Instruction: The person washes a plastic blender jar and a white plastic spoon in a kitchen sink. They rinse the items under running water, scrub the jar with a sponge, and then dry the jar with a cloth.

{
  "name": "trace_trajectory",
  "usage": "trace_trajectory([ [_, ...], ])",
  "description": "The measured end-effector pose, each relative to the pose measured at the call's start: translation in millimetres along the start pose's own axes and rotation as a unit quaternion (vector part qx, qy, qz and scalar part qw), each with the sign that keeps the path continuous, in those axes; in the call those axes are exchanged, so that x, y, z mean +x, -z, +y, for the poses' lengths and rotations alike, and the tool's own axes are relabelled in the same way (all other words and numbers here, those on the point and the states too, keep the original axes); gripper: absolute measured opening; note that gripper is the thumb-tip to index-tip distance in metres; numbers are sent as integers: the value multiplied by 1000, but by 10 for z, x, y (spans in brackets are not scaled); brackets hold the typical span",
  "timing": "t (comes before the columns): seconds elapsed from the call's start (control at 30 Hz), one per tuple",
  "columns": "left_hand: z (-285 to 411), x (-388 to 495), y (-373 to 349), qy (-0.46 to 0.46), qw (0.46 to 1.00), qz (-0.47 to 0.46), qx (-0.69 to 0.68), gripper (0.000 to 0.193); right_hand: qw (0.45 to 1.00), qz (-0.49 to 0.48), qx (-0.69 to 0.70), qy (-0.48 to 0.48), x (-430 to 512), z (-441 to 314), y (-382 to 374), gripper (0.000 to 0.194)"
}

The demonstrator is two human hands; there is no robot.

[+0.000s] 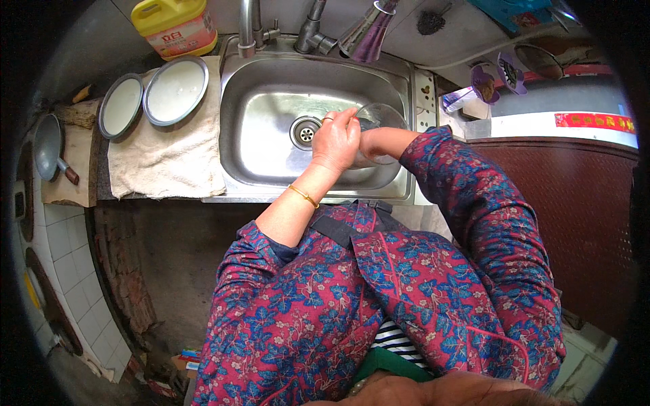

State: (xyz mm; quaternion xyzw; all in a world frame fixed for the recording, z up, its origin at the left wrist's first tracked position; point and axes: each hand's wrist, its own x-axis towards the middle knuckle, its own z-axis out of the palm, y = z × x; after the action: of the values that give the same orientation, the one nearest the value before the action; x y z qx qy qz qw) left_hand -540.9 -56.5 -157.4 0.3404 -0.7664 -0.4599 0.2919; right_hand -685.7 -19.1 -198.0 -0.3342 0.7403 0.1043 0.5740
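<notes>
A stainless steel sink [264, 167] lies before me, its round drain strainer [305, 134] uncovered. My left hand [337, 138], with a ring and a gold bangle at the wrist, reaches over the basin's right half, fingers bent. Touching or nearly touching it is my right hand [375, 143], its fingers mostly hidden. Around and behind the right hand is a clear round vessel [388, 112], perhaps a glass bowl or lid, inside the basin. Whether either hand grips it is hidden.
Left of the sink, two metal bowls of white liquid [175, 90] [121, 106] stand by a beige cloth [162, 167]. A yellow detergent jug [175, 30] and metal faucet [247, 30] stand behind. A ladle [48, 147] lies far left on a wooden board [76, 190].
</notes>
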Motion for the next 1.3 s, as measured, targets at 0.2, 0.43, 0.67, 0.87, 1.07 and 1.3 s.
trace_trajectory([
  [0.2,14,0,4,0,1000,-7,-9,31,984,6,176,25,-512,-108,9,18],
  [0.43,-9,12,9,-4,1000,-12,-11,32,908,64,380,164,-954,-171,-59,19],
  [0.67,-2,17,21,-14,1000,-14,-14,33,970,136,-42,199,-1029,-193,-85,32],
  [0.87,-11,23,38,-28,999,-26,-9,31,857,129,-442,233,-1410,99,240,21],
  [1.07,-25,45,46,-34,999,-22,-1,31,635,275,-624,362,-1413,72,572,12],
  [1.3,-30,31,-5,-44,999,-3,-5,31,771,237,-532,257,-1357,157,212,18],
])
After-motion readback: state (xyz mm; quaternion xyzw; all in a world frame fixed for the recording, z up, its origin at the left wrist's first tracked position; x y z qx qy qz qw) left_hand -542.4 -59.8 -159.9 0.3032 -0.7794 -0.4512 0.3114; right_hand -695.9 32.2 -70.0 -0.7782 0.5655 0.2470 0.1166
